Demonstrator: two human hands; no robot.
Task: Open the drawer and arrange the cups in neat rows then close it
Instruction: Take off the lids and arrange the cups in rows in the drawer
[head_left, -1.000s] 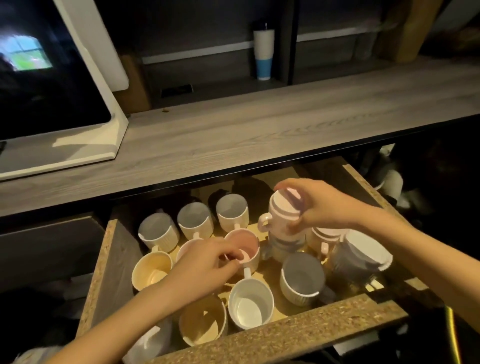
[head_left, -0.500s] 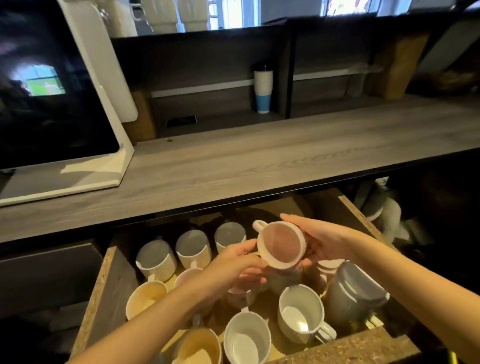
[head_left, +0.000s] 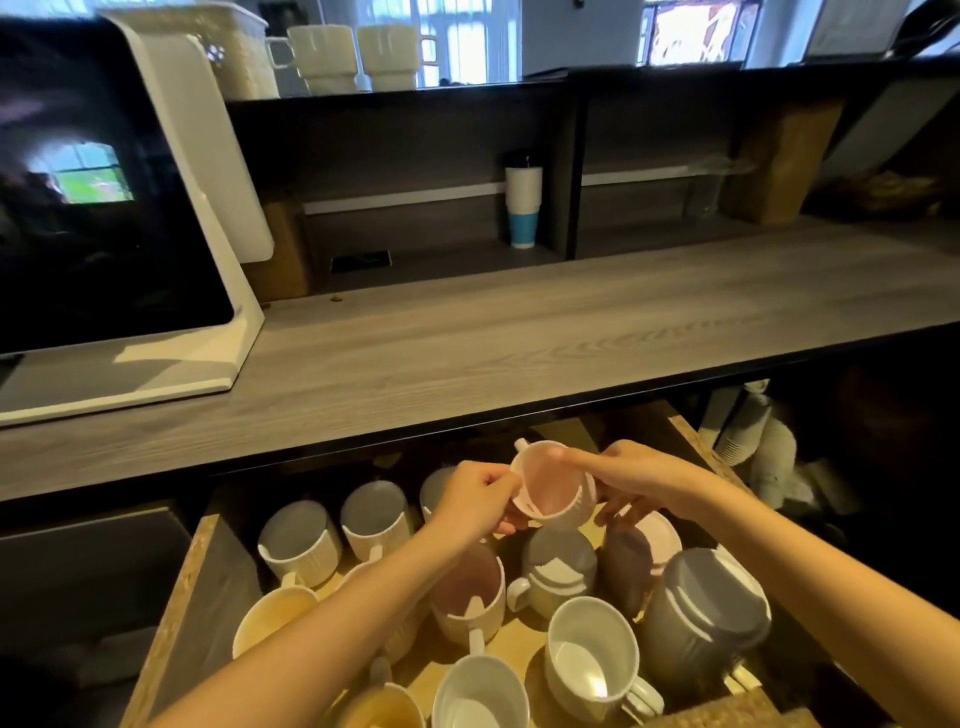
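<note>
The drawer (head_left: 200, 582) stands pulled open below the counter, holding several ribbed cups. I hold a pink cup (head_left: 550, 486) in the air above the drawer's back half, its mouth tilted toward me and its handle pointing up and left. My left hand (head_left: 480, 493) pinches its left rim; my right hand (head_left: 634, 480) grips its right side. Beneath them an upside-down grey cup (head_left: 558, 569) stands beside a pink cup (head_left: 467, 597) that my left forearm partly hides. White cups (head_left: 592, 657) lie near the drawer front, and grey-lined cups (head_left: 301, 540) line the back left.
A grey wooden counter (head_left: 467, 353) overhangs the drawer's back. A white-framed screen (head_left: 104, 208) stands on its left, and a white and blue tumbler (head_left: 523, 205) at the rear. A large grey lidded cup (head_left: 701, 618) fills the drawer's right front. Stacked paper cups (head_left: 737, 431) sit at the right.
My right hand lifted the pink cup off the stack and turned its mouth toward me. My left hand left the lower cup and took the lifted cup's rim. The camera tilted upward.
</note>
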